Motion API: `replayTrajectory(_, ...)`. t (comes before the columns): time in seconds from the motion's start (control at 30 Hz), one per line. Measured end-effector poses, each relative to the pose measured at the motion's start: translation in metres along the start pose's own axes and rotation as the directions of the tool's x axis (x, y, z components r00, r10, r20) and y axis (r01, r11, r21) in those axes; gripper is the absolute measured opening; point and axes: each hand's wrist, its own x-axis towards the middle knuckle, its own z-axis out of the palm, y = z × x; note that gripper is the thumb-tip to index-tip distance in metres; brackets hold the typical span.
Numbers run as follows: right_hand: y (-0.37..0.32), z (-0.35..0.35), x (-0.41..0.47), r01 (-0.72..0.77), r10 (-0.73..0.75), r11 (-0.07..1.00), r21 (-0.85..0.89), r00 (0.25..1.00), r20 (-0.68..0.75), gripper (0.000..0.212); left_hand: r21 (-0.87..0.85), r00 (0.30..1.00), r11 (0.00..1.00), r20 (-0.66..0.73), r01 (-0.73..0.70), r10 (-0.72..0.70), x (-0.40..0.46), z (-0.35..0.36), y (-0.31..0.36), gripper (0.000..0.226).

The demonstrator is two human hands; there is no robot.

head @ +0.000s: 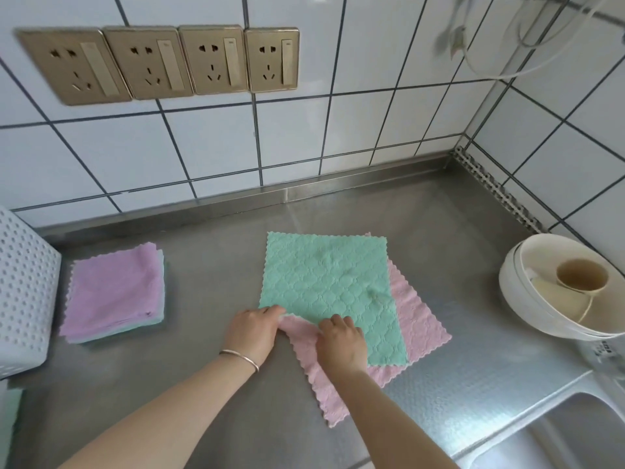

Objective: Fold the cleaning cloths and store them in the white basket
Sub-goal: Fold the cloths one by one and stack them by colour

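A green cleaning cloth point(328, 282) lies spread flat on the steel counter, on top of a pink cloth point(422, 323) that sticks out to the right and toward me. My left hand point(252, 330) pinches the green cloth's near left corner. My right hand point(341, 340) grips the green cloth's near edge just beside it, fingers curled over the fabric. A stack of folded cloths point(115, 292), purple on top with green beneath, sits to the left. The white perforated basket point(23, 292) stands at the far left edge, only partly in view.
The steel counter point(209, 384) meets a tiled wall with several gold sockets point(159, 62). A white bowl point(554, 292) holding a beige cup sits at the right. A sink point(558, 434) opens at the lower right corner.
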Motion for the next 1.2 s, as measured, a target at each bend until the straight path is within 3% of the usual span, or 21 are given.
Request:
replayTrajectory(0.07, 0.014, -0.011, 0.004, -0.018, 0.017, 0.999, 0.034, 1.0, 0.026, 0.019, -0.049, 0.997, 0.998, -0.062, 0.033, -0.036, 0.005, -0.015, 0.003, 0.014)
replayTrajectory(0.13, 0.026, -0.023, 0.008, -0.016, 0.013, 0.995, 0.099, 0.999, 0.033, 0.008, -0.201, 0.993, 0.978, -0.094, 0.056, -0.077, 0.013, -0.03, 0.007, 0.015)
replayTrajectory(0.3, 0.059, -0.058, 0.019, -0.072, 0.077, 0.996, 0.047, 0.99, -0.117, 0.012, -0.366, 0.981, 0.929, -0.157, 0.052, -0.116, 0.028, -0.056, 0.008, 0.026)
replayTrajectory(0.4, 0.073, -0.088, 0.023, -0.159, 0.162, 0.987, 0.035, 0.982, -0.097, 0.012, -0.434, 0.965, 0.9, -0.223, 0.032, -0.142, 0.033, -0.08, 0.001, 0.028)
replayTrajectory(0.5, 0.073, -0.132, 0.025, -0.192, 0.225, 0.949, 0.252, 0.968, -0.109, 0.015, -0.54, 0.916, 0.842, -0.344, -0.011, -0.208, 0.027, -0.117, -0.012, 0.028)
replayTrajectory(0.6, 0.061, -0.171, 0.025, -0.19, 0.224, 0.81, 0.555, 0.974, 0.006, 0.015, -0.595, 0.883, 0.802, -0.407, -0.063, -0.232, 0.004, -0.16, -0.032, 0.039)
replayTrajectory(0.73, 0.037, -0.204, 0.014, -0.121, 0.124, 0.704, 0.7, 0.991, 0.047, 0.013, -0.578, 0.854, 0.811, -0.462, -0.085, -0.24, -0.035, -0.196, -0.073, 0.032)
replayTrajectory(0.97, -0.029, -0.174, 0.025, -0.102, 0.012, 0.526, 0.844, 0.994, 0.113, 0.028, -0.619, 0.897, 0.772, -0.246, 0.147, -0.368, -0.089, -0.186, -0.15, 0.024)
replayTrajectory(1.03, -0.049, -0.158, 0.029, -0.117, -0.004, 0.497, 0.86, 0.991, 0.137, 0.018, -0.679, 0.893, 0.709, -0.178, 0.193, -0.413, -0.105, -0.179, -0.173, 0.022)
replayTrajectory(1.2, -0.091, -0.154, 0.028, -0.085, -0.045, 0.472, 0.877, 0.992, 0.12, 0.029, -0.874, 0.902, 0.456, -0.05, 0.168, -0.428, -0.151, -0.202, -0.2, 0.035)
